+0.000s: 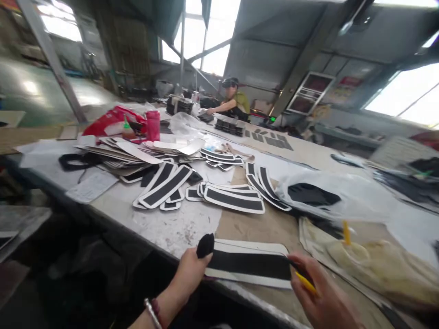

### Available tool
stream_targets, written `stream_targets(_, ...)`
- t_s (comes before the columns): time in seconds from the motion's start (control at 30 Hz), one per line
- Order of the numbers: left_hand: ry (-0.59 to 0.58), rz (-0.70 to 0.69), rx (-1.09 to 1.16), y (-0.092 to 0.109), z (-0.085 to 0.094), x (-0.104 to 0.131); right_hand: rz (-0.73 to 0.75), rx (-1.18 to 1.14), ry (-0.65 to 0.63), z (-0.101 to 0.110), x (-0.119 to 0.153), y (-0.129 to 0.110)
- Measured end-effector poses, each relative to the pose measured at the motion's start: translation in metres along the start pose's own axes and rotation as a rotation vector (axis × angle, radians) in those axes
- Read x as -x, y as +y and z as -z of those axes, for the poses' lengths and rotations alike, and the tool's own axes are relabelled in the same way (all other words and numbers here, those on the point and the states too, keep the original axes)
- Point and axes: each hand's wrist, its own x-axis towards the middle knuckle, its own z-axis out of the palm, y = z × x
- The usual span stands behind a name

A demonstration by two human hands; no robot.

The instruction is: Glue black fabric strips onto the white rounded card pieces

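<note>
A white-edged strip with a black band [250,265] lies flat at the table's front edge. At its left end my left hand [192,269] is closed, thumb pressed on a small black piece [206,246]. My right hand [318,288], blurred, is closed around a yellow-and-black tool [305,282] at the strip's right end. The tool's dark tip is by the strip's upper right corner. Similar banded strips [234,199] lie in loose groups behind, with more [166,186] to the left.
A pile of pale strips [126,153], a red jar [152,125] and a red bag [115,121] stand back left. Clear plastic with black material [312,194] and yellowish cloth [384,265] lie right. Across the table a person [236,103] reaches toward dark pieces.
</note>
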Motion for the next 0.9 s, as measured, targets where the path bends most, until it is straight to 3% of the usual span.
stream_targets(0.17,0.029,0.014,-0.035,0.003,0.007,0.003,-0.003,0.051,0.032,0.02,-0.016,-0.021)
stream_targets(0.27,0.021,0.044,-0.01,0.006,0.003,0.004,0.011,0.067,0.064,0.022,-0.02,-0.018)
stream_targets(0.37,0.01,0.069,0.012,0.008,0.002,0.005,-0.027,0.106,0.075,0.009,-0.021,0.001)
stream_targets(0.57,0.032,0.116,-0.048,-0.001,0.006,-0.003,-0.162,0.081,-0.06,-0.029,-0.022,0.037)
stream_targets(0.9,0.102,0.132,-0.12,-0.005,0.004,-0.005,-0.216,0.043,-0.082,-0.055,-0.011,0.052)
